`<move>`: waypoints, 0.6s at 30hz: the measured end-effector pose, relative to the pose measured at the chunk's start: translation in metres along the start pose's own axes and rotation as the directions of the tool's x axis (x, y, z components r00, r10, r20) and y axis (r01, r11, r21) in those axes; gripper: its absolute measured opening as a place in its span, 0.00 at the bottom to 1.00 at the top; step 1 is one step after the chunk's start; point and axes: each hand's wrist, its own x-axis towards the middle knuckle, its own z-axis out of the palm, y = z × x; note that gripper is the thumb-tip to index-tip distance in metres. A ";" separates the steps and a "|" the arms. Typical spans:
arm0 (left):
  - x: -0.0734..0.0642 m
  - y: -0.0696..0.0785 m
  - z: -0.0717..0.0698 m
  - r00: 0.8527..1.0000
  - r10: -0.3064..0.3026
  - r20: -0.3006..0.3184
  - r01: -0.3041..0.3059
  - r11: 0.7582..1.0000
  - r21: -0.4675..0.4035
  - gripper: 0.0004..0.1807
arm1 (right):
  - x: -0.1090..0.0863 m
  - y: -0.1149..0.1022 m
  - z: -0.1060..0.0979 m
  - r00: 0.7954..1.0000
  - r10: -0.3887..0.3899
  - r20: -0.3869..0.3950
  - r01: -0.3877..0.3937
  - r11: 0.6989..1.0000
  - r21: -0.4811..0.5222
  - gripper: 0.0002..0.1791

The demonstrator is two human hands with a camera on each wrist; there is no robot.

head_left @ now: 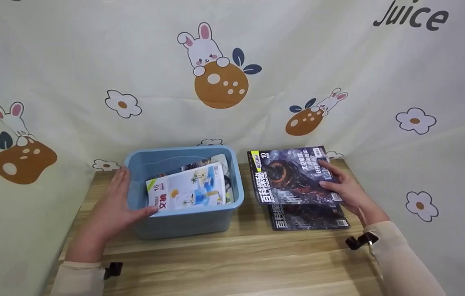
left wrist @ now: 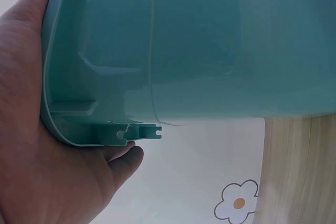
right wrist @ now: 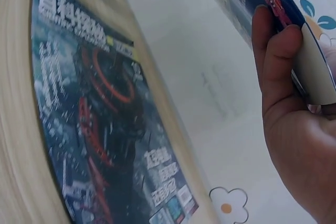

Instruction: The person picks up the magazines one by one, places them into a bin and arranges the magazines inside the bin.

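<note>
My left hand (head_left: 111,207) grips the left end of a light blue plastic bin (head_left: 187,224), thumb over the front rim and fingers toward the back corner. The left wrist view shows the bin's side wall (left wrist: 210,51) with fingers bent round its corner. Inside the bin lies a white-covered magazine (head_left: 187,191) over other printed items. To the right, my right hand (head_left: 349,191) pinches a dark science magazine (head_left: 290,176) by its right edge, tilted and raised. Beneath it, a second magazine (head_left: 308,220) with a matching cover lies flat, seen more fully in the right wrist view.
A wooden tabletop (head_left: 232,263) extends in front of the bin and magazines. Behind and on both sides hangs a pale cloth (head_left: 154,49) printed with rabbits, oranges and flowers. Dark clip-like mounts (head_left: 113,270) sit at both wrists.
</note>
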 end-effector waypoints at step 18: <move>0.002 -0.001 0.001 1.000 -0.005 0.005 0.005 1.000 -0.004 0.84 | -0.004 -0.039 0.036 1.000 -0.001 -0.026 0.002 1.000 0.020 0.42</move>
